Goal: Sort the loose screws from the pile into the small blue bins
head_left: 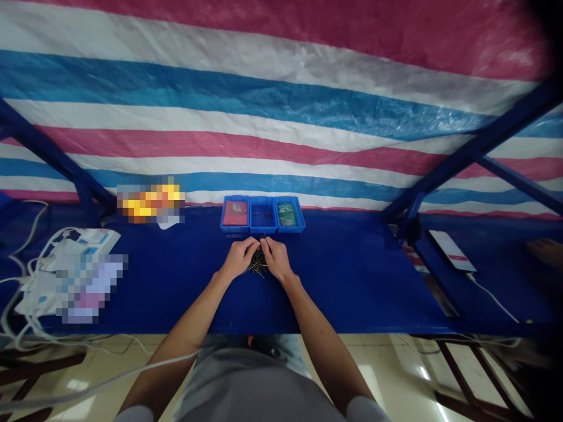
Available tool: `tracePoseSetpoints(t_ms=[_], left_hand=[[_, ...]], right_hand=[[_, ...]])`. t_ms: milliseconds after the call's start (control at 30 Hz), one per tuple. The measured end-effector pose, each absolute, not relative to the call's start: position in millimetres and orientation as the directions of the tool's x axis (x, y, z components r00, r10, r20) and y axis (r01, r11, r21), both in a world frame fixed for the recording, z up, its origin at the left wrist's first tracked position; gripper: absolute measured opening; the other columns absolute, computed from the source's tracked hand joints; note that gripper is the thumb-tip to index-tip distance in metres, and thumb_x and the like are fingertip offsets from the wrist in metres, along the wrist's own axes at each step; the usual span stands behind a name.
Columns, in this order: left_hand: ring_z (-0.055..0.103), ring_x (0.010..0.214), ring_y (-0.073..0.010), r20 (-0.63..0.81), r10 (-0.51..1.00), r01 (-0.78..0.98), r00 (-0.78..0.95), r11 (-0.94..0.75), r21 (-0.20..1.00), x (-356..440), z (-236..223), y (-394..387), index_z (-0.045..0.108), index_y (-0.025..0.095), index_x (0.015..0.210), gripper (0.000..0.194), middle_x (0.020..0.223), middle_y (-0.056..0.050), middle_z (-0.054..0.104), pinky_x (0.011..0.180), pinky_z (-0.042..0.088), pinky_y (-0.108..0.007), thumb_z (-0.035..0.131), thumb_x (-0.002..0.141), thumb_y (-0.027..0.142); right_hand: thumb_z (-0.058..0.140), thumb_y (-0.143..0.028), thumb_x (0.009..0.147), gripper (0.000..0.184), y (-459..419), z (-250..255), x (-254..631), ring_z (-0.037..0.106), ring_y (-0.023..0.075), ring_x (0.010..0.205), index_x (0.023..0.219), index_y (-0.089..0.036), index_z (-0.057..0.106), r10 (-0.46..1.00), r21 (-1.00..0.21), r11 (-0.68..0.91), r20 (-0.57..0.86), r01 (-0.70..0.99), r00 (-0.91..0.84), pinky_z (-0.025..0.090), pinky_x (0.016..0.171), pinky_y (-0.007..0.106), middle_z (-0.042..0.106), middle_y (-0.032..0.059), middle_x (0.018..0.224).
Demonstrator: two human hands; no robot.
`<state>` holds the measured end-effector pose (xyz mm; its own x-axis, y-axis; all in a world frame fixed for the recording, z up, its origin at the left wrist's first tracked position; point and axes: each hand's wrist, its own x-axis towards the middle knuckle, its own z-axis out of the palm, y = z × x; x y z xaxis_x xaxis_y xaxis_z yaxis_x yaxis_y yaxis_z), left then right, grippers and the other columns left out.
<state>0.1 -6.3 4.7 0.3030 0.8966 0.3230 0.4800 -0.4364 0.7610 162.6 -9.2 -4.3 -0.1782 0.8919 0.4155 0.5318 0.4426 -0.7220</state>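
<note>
A small heap of thin dark metal pieces [258, 264] lies on the blue table, right in front of the person and between the two hands. Each piece is long and slender, and the long axes run every which way; along the near edge a few ends poke out toward the person, one slanting off to the left. The left hand [240, 256] and right hand [276, 257] meet over the heap's far side, fingers curled and tips nearly together; whether either pinches a piece I can't tell from here. Just beyond stand three blue bins [264, 229] side by side: a red packet [234, 214] in the left one, a few dark pieces [268, 214] in the middle, green packets [288, 215] in the right. The blue tabletop [352, 275] stretches wide, with white cables [31, 275] tangled at its left end. On a surface to the right lies a phone [453, 251], another person's hand [545, 251] near it. Striped plastic sheeting [281, 140] hangs behind, and pale floor tiles [373, 366] shine below.
</note>
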Motion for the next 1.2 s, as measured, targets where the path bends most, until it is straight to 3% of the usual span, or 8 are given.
tracePoseSetpoints(t_ms=[167, 333, 500, 833, 1067, 1200], left_hand=[[0.049, 0.057, -0.0106, 0.324, 0.893, 0.487, 0.313, -0.444, 0.752, 1.4, 5.8, -7.0, 0.061, 0.016, 0.081, 0.035, 0.064, 0.002, 0.057, 0.062, 0.036, -0.022, 0.042, 0.1, 0.038], [0.047, 0.057, -0.0106, 0.304, 0.92, 0.471, 0.249, -0.389, 0.791, 0.0, 6.5, -4.4, 0.059, 0.016, 0.078, 0.036, 0.061, 0.003, 0.052, 0.06, 0.034, -0.022, 0.042, 0.1, 0.039], [0.043, 0.054, -0.0098, 0.297, 0.927, 0.441, 0.231, -0.371, 0.817, -1.9, 7.0, -3.5, 0.057, 0.015, 0.073, 0.038, 0.058, 0.004, 0.048, 0.058, 0.032, -0.023, 0.044, 0.099, 0.04], [0.047, 0.058, -0.011, 0.348, 0.892, 0.463, 0.288, -0.448, 0.765, 0.0, 6.7, -7.4, 0.058, 0.016, 0.078, 0.035, 0.065, 0.002, 0.053, 0.061, 0.035, -0.023, 0.041, 0.1, 0.037], [0.055, 0.069, -0.015, 0.472, 0.837, 0.497, 0.277, -0.546, 0.675, 4.6, 0.5, -9.7, 0.061, 0.018, 0.081, 0.031, 0.074, -0.004, 0.061, 0.071, 0.041, -0.027, 0.039, 0.101, 0.03], [0.055, 0.068, -0.0152, 0.506, 0.813, 0.501, 0.287, -0.578, 0.644, 4.1, -0.9, -8.6, 0.063, 0.018, 0.085, 0.03, 0.073, -0.004, 0.061, 0.071, 0.042, -0.028, 0.04, 0.101, 0.028]], right_hand=[[0.033, -0.043, 0.105, 0.047, -7.6, -5.7, 164.6, 0.05, 0.0122, 0.055, 0.07, -0.02, 0.055, 0.906, -0.74, 0.42, 0.379, 0.526, -0.19, 0.035, 0.059, 0.024, 0.053, -0.0016, 0.06], [0.042, -0.04, 0.103, 0.029, -11.7, 0.4, 165.2, 0.062, 0.0154, 0.075, 0.099, -0.021, 0.064, 0.875, -0.727, 0.484, 0.417, 0.487, -0.247, 0.044, 0.071, 0.025, 0.068, 0.0033, 0.086], [0.039, -0.033, 0.104, 0.027, -13.2, 1.4, 163.5, 0.065, 0.0175, 0.089, 0.11, -0.023, 0.063, 0.856, -0.69, 0.515, 0.448, 0.508, -0.259, 0.046, 0.08, 0.026, 0.069, 0.0065, 0.101], [0.035, -0.034, 0.104, 0.033, -13.1, -2.3, 163.5, 0.053, 0.0159, 0.07, 0.085, -0.022, 0.059, 0.842, -0.641, 0.526, 0.484, 0.559, -0.239, 0.041, 0.068, 0.026, 0.057, 0.0044, 0.08], [0.03, -0.041, 0.105, 0.044, -16.1, 3.7, 156.2, 0.045, 0.0145, 0.06, 0.067, -0.022, 0.043, 0.871, -0.722, 0.475, 0.466, 0.503, -0.154, 0.036, 0.061, 0.027, 0.044, -0.0004, 0.064], [0.032, -0.044, 0.104, 0.049, -16.3, 9.3, 155.3, 0.043, 0.0128, 0.055, 0.062, -0.02, 0.045, 0.891, -0.779, 0.443, 0.437, 0.444, -0.122, 0.033, 0.058, 0.027, 0.044, -0.0011, 0.059]])
